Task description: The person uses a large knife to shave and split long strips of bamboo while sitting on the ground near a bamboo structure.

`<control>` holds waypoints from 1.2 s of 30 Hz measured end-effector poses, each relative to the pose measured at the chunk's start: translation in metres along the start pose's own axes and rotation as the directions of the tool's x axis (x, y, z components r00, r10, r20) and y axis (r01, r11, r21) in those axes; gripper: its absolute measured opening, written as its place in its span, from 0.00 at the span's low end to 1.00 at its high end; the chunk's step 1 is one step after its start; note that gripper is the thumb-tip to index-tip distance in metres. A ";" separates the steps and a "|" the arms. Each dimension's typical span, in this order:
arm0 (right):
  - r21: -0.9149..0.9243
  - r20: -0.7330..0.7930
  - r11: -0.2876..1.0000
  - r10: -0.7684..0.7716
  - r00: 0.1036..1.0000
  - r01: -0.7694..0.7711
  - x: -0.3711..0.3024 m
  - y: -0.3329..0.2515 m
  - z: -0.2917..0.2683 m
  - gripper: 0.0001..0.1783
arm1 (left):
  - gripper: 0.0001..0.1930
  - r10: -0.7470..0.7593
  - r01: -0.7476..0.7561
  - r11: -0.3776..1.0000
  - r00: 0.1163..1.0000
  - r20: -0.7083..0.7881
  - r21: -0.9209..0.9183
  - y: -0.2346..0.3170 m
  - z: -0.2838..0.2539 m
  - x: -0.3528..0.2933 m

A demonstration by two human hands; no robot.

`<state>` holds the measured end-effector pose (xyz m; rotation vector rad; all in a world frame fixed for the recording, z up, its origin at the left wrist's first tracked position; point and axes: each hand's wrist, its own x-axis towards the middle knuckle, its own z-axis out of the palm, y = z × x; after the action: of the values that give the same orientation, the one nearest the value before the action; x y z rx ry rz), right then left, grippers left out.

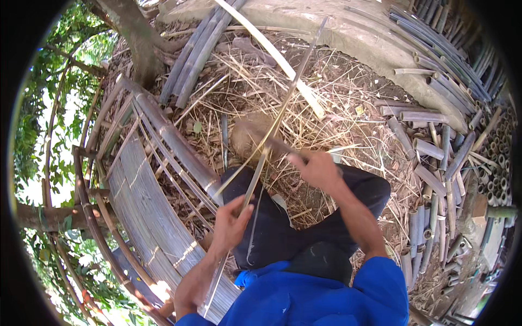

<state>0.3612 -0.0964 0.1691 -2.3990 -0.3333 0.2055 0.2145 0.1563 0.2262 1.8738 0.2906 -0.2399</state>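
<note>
My left hand (230, 224) is closed around a long, narrow bamboo strip (255, 182) above my left thigh. The strip runs from beside my left forearm up past the middle of the view. My right hand (317, 170) grips a knife (280, 147), its dark blade blurred and lying across the strip. Near the blade the strip parts, and a thin sliver (234, 177) slants away toward the lower left. A rounded brown block (247, 140) sits on the ground behind the blade, partly hidden by it.
A bamboo bench (157, 209) stands close on my left. Thick bamboo poles (198, 57) and a pale split length (272, 51) lie ahead. Shavings (337, 136) litter the ground. Cut bamboo pieces (435, 163) are piled on the right, below a concrete ledge (359, 46). A tree trunk (133, 38) rises far left.
</note>
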 end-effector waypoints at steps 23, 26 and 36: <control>-0.105 0.139 0.953 -0.268 0.953 0.283 -0.013 -0.018 -0.008 0.32 | 0.13 -0.241 0.270 0.929 0.961 0.140 -0.254 0.009 -0.013 -0.039; -0.029 -0.025 0.999 0.020 0.999 -0.021 0.025 -0.004 -0.029 0.36 | 0.12 -0.201 0.216 0.957 0.975 0.093 -0.192 0.005 -0.015 -0.043; -0.089 -0.085 0.966 0.237 0.968 -0.244 0.081 0.108 -0.081 0.48 | 0.13 -0.286 0.289 0.957 0.956 0.072 -0.037 0.003 -0.046 -0.119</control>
<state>0.4778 -0.2013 0.1528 -2.5351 -0.0166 0.2137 0.1039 0.1892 0.2799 1.7697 0.5209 -0.4879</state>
